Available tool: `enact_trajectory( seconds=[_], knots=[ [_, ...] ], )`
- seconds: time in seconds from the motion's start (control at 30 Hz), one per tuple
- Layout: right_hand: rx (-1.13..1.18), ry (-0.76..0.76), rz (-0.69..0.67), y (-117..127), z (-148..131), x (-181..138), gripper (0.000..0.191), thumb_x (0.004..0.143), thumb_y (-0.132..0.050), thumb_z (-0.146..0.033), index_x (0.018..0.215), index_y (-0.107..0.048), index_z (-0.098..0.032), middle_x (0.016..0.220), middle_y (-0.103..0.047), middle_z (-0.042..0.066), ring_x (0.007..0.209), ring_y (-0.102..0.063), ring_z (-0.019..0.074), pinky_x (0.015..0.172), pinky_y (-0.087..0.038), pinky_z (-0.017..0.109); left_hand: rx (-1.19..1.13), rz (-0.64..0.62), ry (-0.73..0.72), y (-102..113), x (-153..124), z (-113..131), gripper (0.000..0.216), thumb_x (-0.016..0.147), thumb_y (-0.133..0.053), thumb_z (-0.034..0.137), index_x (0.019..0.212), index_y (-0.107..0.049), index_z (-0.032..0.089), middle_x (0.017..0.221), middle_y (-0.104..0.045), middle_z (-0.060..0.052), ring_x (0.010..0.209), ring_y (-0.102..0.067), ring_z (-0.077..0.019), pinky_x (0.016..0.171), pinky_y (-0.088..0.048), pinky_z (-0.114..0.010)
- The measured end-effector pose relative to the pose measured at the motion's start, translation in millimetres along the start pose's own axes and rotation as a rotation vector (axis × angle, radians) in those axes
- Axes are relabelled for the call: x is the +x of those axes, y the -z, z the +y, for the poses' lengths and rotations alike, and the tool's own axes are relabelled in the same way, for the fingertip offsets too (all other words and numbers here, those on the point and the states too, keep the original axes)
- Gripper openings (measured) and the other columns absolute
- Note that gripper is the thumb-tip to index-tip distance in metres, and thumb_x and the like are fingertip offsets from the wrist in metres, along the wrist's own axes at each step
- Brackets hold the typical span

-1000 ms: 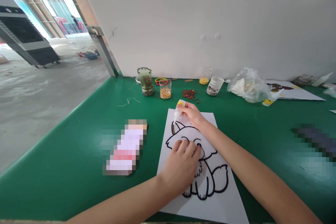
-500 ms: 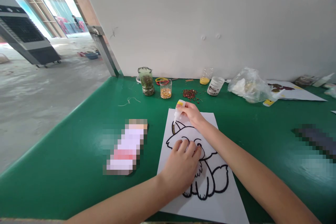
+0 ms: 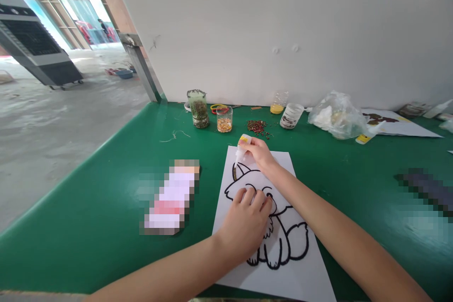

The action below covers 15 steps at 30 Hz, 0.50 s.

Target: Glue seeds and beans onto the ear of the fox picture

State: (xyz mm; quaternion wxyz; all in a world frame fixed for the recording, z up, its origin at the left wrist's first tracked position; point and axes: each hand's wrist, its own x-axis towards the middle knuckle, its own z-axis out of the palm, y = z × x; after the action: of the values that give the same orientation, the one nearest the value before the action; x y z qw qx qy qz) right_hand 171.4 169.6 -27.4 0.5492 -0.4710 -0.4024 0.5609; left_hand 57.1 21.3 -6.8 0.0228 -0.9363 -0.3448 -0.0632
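In my right hand (image 3: 260, 153) is a small white glue bottle (image 3: 242, 147) with a yellow label, tipped nozzle-down. Its tip meets or hovers just over the left ear of a fox-like animal outline (image 3: 297, 240), where a thin brownish strip lies along the ear's edge. The black drawing is on a white sheet of paper (image 3: 244, 283). My left hand (image 3: 246, 222) rests on the sheet with bent fingers slightly apart, covering part of the animal's face and body. No object shows in that hand.
Behind the sheet stand a green cup of dark grains (image 3: 198, 111), a cup of corn kernels (image 3: 224, 121) and a whitish cup (image 3: 291, 117). Reddish beans (image 3: 257, 127) lie loose. A plastic bag (image 3: 338, 115) and another glue bottle (image 3: 368, 136) sit right; a blurred phone-like object (image 3: 173, 198) lies left.
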Motion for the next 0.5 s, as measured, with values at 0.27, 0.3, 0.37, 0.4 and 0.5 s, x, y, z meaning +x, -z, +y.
enact_trajectory(
  seconds=[0.27,0.3,0.37,0.4,0.5],
  knots=[
    [-0.012,0.000,-0.003,0.1,-1.0,-0.5,0.036,0.046,-0.080,-0.041,0.065,-0.061,-0.017,0.063,-0.059,0.000,0.058,-0.050,0.0121,0.056,-0.039,0.027,0.008,-0.003,-0.002,1.1,-0.2,-0.1,0.034,0.088,-0.041,0.023,0.121,-0.045,0.016,0.105,-0.052,-0.009,0.101,-0.047,-0.0255,0.086,-0.040,-0.039],
    [-0.013,0.003,-0.004,0.4,-0.8,-0.4,0.036,0.046,-0.080,-0.041,0.064,-0.060,-0.018,0.063,-0.059,0.000,0.058,-0.050,0.0121,0.056,-0.039,0.027,0.008,-0.003,-0.003,1.0,-0.1,-0.2,0.034,0.088,-0.041,0.024,0.121,-0.045,0.016,0.105,-0.052,-0.009,0.101,-0.047,-0.0256,0.086,-0.040,-0.039],
    [-0.017,0.007,-0.008,0.7,-0.4,-0.2,0.035,0.046,-0.079,-0.040,0.065,-0.060,-0.018,0.063,-0.058,0.000,0.059,-0.050,0.0122,0.057,-0.039,0.027,0.010,-0.002,-0.003,0.6,0.0,-0.5,0.034,0.088,-0.041,0.024,0.121,-0.045,0.016,0.105,-0.052,-0.009,0.100,-0.047,-0.0256,0.086,-0.041,-0.039],
    [-0.019,0.009,-0.010,0.8,-0.3,-0.2,0.035,0.047,-0.079,-0.040,0.065,-0.060,-0.018,0.064,-0.058,-0.001,0.059,-0.050,0.0122,0.057,-0.039,0.027,0.010,-0.001,-0.003,0.3,0.1,-0.6,0.034,0.088,-0.041,0.024,0.121,-0.045,0.016,0.105,-0.052,-0.009,0.099,-0.047,-0.0256,0.086,-0.041,-0.039],
    [-0.026,0.014,-0.015,0.8,-0.5,-0.2,0.035,0.046,-0.079,-0.041,0.065,-0.060,-0.018,0.064,-0.058,-0.001,0.059,-0.050,0.0123,0.058,-0.039,0.027,0.010,0.003,-0.005,-0.7,0.2,-0.7,0.035,0.088,-0.040,0.024,0.121,-0.045,0.016,0.105,-0.052,-0.009,0.098,-0.047,-0.0254,0.086,-0.041,-0.039]
  ],
)
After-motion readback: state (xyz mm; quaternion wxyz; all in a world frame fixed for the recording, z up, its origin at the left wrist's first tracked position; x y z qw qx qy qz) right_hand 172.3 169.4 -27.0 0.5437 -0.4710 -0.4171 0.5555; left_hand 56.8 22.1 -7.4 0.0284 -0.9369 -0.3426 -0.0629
